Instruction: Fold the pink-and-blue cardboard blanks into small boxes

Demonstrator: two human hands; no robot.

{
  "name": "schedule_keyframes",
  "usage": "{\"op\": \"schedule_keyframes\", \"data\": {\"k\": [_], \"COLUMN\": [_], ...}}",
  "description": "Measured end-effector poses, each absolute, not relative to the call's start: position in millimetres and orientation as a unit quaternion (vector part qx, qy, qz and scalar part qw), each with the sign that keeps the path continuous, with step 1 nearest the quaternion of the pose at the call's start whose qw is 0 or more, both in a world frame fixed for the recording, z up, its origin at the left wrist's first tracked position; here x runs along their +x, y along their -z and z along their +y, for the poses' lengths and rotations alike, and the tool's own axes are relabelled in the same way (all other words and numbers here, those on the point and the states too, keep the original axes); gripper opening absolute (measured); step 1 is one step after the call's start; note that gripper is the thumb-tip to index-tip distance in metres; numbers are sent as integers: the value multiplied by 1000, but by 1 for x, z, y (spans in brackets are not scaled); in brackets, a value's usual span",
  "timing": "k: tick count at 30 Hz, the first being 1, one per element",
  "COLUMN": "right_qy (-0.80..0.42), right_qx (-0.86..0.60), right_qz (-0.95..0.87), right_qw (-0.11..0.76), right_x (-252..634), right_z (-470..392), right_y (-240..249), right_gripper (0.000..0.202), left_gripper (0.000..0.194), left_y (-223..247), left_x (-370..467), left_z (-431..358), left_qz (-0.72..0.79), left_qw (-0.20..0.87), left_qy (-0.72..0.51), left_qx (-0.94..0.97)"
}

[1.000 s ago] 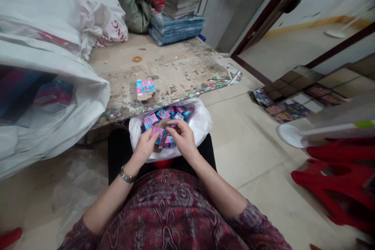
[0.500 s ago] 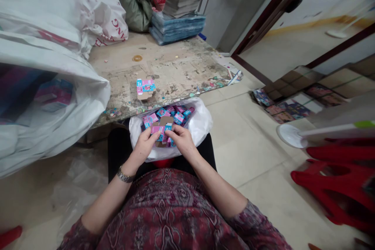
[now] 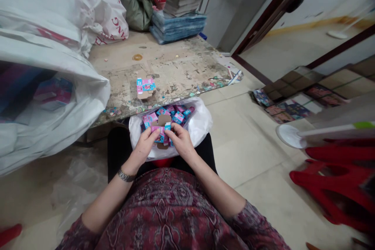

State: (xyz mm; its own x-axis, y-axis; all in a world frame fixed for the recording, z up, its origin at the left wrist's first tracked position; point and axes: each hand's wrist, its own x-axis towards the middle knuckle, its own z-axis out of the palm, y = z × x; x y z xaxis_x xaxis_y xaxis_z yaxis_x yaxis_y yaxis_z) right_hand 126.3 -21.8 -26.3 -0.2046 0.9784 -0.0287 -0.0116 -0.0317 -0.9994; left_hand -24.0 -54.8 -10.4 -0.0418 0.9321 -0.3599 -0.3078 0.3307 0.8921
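Note:
Between both hands is a small pink and blue cardboard box (image 3: pixel 159 134), its brown inner flaps sticking out at top and bottom. My left hand (image 3: pixel 145 143) pinches its left end, thumb on the printed face. At the right end, the thumb and fingers of my right hand (image 3: pixel 182 140) are closed on the box edge by the blue flap. The box is over a white plastic bag (image 3: pixel 200 119) on my lap, which holds several folded small boxes (image 3: pixel 178 117). On the table edge ahead lies an unfolded carton (image 3: pixel 146 87) of the same print.
A worn wooden table (image 3: pixel 187 66) carries a rubber band ring (image 3: pixel 137 57), a blue plastic-wrapped stack (image 3: pixel 177 27) and a green sack (image 3: pixel 134 0). A large white sack (image 3: pixel 88 105) with more boxes is at the left. Red stools (image 3: pixel 336 187) stand at the right.
The box between my hands has turned slightly, and its blue right end is folded in more. My right fingers have shifted a little along that end. Everything else stays about the same.

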Motion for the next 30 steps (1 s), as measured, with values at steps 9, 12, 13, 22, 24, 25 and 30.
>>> {"op": "schedule_keyframes", "data": {"k": [9, 12, 13, 22, 24, 25, 30], "right_qy": [-519, -514, -515, -525, -527, -529, -545], "right_qx": [-432, -443, -444, -428, -421, -416, -401], "right_qz": [-626, -619, -616, -632, -638, -641, -647], "right_qw": [389, 395, 399, 376, 371, 367, 352], "right_x": [131, 131, 131, 137, 139, 141, 146], "right_z": [-30, -30, -29, -27, -28, -28, -29], "right_y": [22, 29, 32, 33, 32, 32, 30], "right_gripper": [28, 30, 31, 32, 34, 35, 39], "left_gripper": [45, 52, 55, 52, 48, 46, 38], "left_y": [12, 15, 15, 11, 12, 12, 15], "left_x": [-21, -20, -19, -14, -16, -17, -20], "left_z": [-56, -58, -58, -55, -54, -54, -53], "left_qz": [495, 498, 489, 429, 421, 417, 418], "left_qw": [645, 659, 669, 721, 738, 746, 760], "left_qy": [-524, -509, -508, -512, -498, -490, -475], "left_qx": [254, 240, 235, 182, 173, 169, 147]}}
